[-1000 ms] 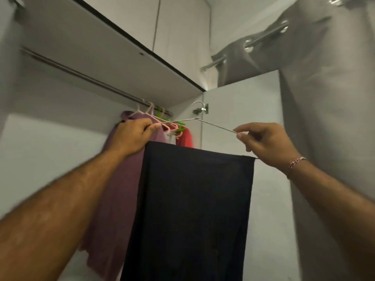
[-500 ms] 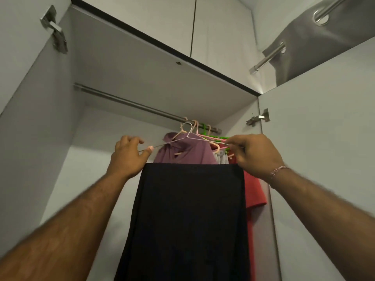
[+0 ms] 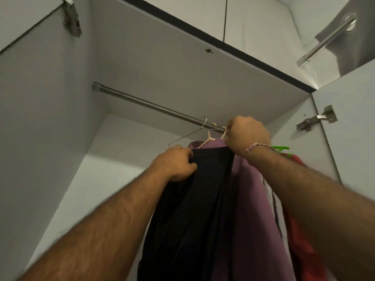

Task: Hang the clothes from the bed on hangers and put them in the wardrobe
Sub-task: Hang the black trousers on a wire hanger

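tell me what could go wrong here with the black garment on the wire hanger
The wire hanger's hook looks barely at the rail; released now, it may drop. The black garment, bunched in the left hand, could slide off. The right hand crowds the purple shirt and might knock its hanger.

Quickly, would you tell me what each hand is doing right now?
Left hand: fingers curled, gripping the black garment at its top left edge.
Right hand: fingers curled shut at the garment's top right end, near the rail; what it grips is hidden.
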A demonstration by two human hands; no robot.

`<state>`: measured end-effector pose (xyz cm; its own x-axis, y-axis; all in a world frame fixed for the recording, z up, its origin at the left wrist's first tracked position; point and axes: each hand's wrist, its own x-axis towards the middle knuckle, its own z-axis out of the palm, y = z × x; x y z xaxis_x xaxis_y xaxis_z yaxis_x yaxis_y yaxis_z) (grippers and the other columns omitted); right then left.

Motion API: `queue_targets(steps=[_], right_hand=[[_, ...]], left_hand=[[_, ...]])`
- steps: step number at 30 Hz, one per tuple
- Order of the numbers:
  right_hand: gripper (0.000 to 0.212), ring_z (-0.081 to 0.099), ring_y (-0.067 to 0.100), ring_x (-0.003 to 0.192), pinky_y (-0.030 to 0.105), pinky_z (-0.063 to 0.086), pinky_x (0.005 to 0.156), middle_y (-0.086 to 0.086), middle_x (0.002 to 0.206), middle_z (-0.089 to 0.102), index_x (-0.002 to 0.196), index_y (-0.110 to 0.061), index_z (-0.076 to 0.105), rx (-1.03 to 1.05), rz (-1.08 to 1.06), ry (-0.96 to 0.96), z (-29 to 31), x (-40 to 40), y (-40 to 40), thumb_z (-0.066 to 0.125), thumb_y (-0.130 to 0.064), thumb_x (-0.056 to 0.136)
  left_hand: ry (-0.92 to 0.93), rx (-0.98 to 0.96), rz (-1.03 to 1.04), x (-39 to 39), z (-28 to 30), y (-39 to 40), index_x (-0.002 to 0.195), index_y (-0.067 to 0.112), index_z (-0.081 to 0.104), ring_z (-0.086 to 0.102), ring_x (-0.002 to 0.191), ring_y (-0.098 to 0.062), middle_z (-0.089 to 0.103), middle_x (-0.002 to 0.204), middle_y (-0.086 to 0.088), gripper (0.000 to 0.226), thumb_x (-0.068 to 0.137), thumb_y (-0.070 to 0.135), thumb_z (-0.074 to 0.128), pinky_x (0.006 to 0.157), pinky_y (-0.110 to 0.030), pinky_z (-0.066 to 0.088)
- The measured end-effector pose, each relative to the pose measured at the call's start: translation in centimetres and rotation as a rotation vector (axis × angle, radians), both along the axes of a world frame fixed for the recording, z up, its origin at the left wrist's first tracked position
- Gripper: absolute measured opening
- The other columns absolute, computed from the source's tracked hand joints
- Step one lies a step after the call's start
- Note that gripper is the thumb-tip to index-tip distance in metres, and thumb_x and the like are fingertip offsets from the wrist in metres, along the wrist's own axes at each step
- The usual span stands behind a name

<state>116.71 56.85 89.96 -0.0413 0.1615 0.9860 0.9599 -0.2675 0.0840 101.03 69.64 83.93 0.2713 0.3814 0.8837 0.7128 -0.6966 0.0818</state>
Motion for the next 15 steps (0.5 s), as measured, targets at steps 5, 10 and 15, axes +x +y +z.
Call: queue_targets(steps=[5,10,15], right_hand=[[0.015,0.06,0.037,0.079,0.037,0.048,0.07,0.011,0.087,0.061,0.099,-0.017,0.069,0.052,-0.119,0.006,2.1,0.0,4.1,0.061,-0.016,0.086],[0.013,0.062,0.037,0.086,0.036,0.045,0.071,0.014,0.096,0.066,0.1,-0.014,0.068,0.111,-0.134,0.076,4.0,-0.4,7.2,0.065,-0.017,0.088],[0.013,0.059,0.036,0.083,0.036,0.044,0.07,0.008,0.084,0.051,0.103,-0.013,0.068,0.134,-0.181,0.071,5.4,-0.9,9.7,0.066,-0.017,0.091]], left_hand=[[0.061,0.068,0.007,0.5,2.3,3.9,0.13,0.026,0.062,0.06,0.105,-0.019,0.06,0.124,-0.002,0.045,0.093,0.05,0.06,0.095,-0.044,0.056],[0.127,0.108,0.038,0.3,3.4,7.1,0.133,0.026,0.059,0.06,0.106,-0.019,0.059,0.126,-0.001,0.045,0.096,0.051,0.058,0.095,-0.044,0.056],[0.143,0.151,0.05,-0.4,3.5,9.3,0.127,0.025,0.062,0.06,0.103,-0.019,0.06,0.123,-0.001,0.04,0.097,0.051,0.057,0.094,-0.045,0.056]])
